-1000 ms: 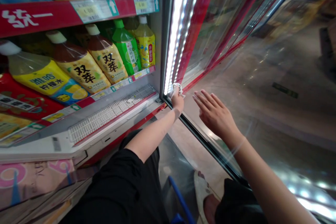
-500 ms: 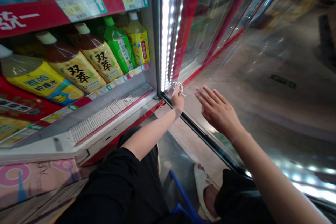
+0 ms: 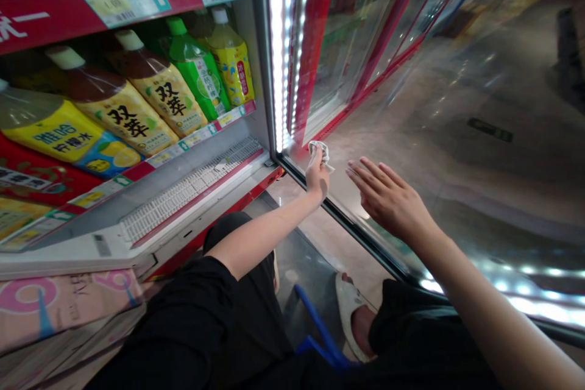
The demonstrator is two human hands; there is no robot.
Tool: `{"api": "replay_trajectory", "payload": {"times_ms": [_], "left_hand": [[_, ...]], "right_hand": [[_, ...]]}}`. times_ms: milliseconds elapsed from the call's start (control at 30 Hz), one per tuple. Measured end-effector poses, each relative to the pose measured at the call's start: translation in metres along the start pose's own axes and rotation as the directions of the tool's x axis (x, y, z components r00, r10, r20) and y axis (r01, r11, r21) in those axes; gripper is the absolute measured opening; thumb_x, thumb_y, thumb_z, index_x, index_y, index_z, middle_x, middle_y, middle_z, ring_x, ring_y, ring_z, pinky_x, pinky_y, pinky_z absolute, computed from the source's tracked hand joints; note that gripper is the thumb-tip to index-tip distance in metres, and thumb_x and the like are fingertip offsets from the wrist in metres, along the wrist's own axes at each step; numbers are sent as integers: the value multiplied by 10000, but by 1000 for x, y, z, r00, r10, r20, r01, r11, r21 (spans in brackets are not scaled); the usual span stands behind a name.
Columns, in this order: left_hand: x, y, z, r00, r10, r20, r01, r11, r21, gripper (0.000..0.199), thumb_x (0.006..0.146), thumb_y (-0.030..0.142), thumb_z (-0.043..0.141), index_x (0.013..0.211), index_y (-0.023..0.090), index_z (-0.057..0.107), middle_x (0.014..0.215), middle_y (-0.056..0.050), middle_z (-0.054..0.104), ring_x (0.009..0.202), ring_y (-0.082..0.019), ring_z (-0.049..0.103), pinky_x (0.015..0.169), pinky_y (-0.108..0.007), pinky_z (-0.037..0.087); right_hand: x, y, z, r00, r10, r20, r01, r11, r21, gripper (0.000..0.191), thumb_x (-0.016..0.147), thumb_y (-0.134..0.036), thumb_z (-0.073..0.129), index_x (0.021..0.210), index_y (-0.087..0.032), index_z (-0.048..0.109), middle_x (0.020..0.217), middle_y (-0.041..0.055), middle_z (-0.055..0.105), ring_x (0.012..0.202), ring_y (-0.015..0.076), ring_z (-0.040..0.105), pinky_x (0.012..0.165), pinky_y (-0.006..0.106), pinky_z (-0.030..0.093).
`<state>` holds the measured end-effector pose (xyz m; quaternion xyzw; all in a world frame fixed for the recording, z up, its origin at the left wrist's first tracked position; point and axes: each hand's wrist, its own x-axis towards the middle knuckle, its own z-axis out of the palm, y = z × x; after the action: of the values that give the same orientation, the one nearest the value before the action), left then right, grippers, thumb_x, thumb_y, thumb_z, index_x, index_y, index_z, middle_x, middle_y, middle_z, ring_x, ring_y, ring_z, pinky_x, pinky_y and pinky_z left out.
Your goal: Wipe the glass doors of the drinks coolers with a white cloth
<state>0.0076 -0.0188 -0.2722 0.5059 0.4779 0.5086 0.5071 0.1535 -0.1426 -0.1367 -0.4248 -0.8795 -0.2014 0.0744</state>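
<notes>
A crumpled white cloth is bunched in my left hand, which is closed on it close to the glass, near the hinge-side lower corner of the opened door. My right hand is open, fingers stretched out together, with nothing in it. It lies over the glass door, to the right of the cloth; whether the palm touches the pane I cannot tell. A dark frame runs along the door's bottom edge, below both hands.
On the left, a drinks cooler holds bottles above a white slatted vent. A strip of lights runs up the door's edge. A pink carton lies at lower left. Something blue is between my feet, beside a white slipper.
My left hand has shifted slightly to the right with the cloth. The right hand is also a little further right and lower, still stretched flat. The view has shifted slightly.
</notes>
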Motion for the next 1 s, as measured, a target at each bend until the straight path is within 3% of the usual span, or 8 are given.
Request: {"api": "replay_trajectory", "payload": {"times_ms": [133,300,400,567,700,867,1000], "left_hand": [[-3,3,2,996,85,-18,-84,996,35,851,913,-96,361,1684,258,427,1801,55,325,1680,-123,240,1396,-304,167],[-24,-3,12,1000,-25,-5,25,997,68,839,922,-93,364,1702,216,390,1813,6,294,1683,-159,233,1400,-333,158],[-44,-6,26,999,-11,49,7,998,69,861,926,-91,379,1717,248,357,1812,16,289,1688,-159,208,1405,-344,145],[-41,-4,28,999,39,14,-40,996,85,879,920,-94,371,1725,255,327,1820,28,248,1693,-137,182,1405,-348,132],[-45,-7,26,1000,-14,3,14,997,78,922,876,-101,407,1707,296,370,1816,58,271,1685,-147,210,1398,-346,157],[-68,-2,44,997,-3,76,-3,997,81,950,880,-111,420,1723,318,331,1818,62,244,1691,-156,167,1400,-357,136],[-73,9,53,999,-6,33,3,995,96,941,897,-121,392,1732,306,306,1826,57,211,1696,-138,155,1397,-340,120]], "right_hand": [[-18,-2,-10,1000,-5,8,5,999,40,887,1027,-134,573,1770,-207,94,1686,104,506,1571,268,486,1287,460,442],[-43,-5,-31,999,0,47,-4,996,94,886,1030,-145,572,1771,-242,96,1715,69,457,1576,261,477,1305,444,421],[-54,-6,-39,998,2,55,-7,996,84,877,1035,-139,566,1771,-234,99,1710,70,466,1574,256,480,1308,437,416],[-69,-7,-42,997,69,38,-72,996,58,858,1039,-143,564,1771,-222,123,1701,93,484,1576,275,476,1302,472,424],[-80,-8,-44,989,145,9,-145,987,74,846,1032,-155,578,1767,-214,163,1707,103,479,1591,295,452,1306,503,422],[-91,-7,-49,981,193,-18,-191,980,62,834,1031,-128,567,1765,-215,180,1693,106,503,1597,296,440,1306,511,430],[-98,-5,-55,978,205,-22,-204,978,39,822,1029,-114,563,1761,-209,200,1692,108,503,1598,295,435,1313,507,424]]}}
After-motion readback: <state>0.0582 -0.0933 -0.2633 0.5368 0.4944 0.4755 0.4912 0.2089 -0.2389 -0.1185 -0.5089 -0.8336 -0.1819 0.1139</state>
